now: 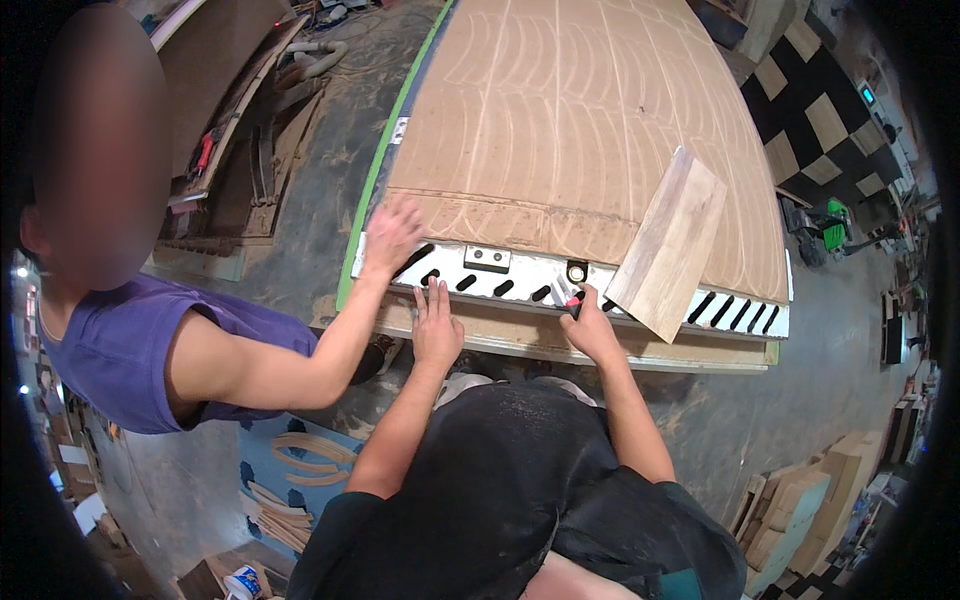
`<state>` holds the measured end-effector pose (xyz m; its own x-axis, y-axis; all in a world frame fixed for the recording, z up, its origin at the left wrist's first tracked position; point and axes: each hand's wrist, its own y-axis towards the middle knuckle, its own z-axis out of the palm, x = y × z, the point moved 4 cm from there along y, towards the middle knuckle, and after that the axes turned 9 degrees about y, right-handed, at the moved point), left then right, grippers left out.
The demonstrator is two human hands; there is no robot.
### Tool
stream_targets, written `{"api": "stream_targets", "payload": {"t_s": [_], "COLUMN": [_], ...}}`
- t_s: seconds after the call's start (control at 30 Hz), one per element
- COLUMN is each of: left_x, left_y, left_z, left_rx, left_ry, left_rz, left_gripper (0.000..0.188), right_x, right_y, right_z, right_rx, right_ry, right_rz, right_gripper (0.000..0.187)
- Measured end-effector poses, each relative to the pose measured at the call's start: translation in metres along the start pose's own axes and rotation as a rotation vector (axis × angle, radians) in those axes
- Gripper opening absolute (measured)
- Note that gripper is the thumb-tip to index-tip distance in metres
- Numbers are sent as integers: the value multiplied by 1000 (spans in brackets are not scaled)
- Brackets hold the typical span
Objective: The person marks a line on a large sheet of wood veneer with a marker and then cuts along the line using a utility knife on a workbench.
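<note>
My left hand [437, 328] lies flat with fingers stretched out on the near edge of a white strip with slanted black slots [525, 285]. My right hand [592, 330] grips what looks like a utility knife [572, 300], red and black with a pale blade, over the same strip. Just beyond it is a black fitting with a round centre [577, 270]. Further left, a metal block with two holes [487, 259] sits on the strip. Behind the strip stretches a large brown panel [560, 120] marked with curved pale streaks. A wood-grain board [668, 245] lies slantwise across panel and strip, right of my right hand.
At left a co-worker in a purple sleeveless top [230, 340] reaches in, their blurred hand [393, 238] at the strip's left end. A bench [215, 130] stands far left. Curved wooden pieces [305, 455] lie lower left; stacked boards [800, 510] stand lower right. A green-and-black machine [832, 228] is right.
</note>
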<state>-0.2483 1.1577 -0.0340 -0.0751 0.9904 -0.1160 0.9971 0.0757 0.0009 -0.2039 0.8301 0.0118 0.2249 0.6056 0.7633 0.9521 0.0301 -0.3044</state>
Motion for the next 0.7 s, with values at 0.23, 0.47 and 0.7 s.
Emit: {"api": "stream_targets", "payload": {"t_s": [0.23, 0.47, 0.7], "left_x": [1, 5, 6], "left_y": [-1, 2, 1], "left_z": [-8, -11, -5], "left_rx": [7, 72, 60], "left_ry": [-50, -74, -67], "left_rz": [27, 14, 6], "left_gripper": [89, 93, 94], "right_x": [54, 107, 99], "right_y": [54, 123, 152], "right_z": [18, 32, 37], "right_rx": [-26, -80, 5], "right_ry": [-83, -351, -393], "right_rz": [-259, -290, -232], "right_gripper": [50, 50, 52]}}
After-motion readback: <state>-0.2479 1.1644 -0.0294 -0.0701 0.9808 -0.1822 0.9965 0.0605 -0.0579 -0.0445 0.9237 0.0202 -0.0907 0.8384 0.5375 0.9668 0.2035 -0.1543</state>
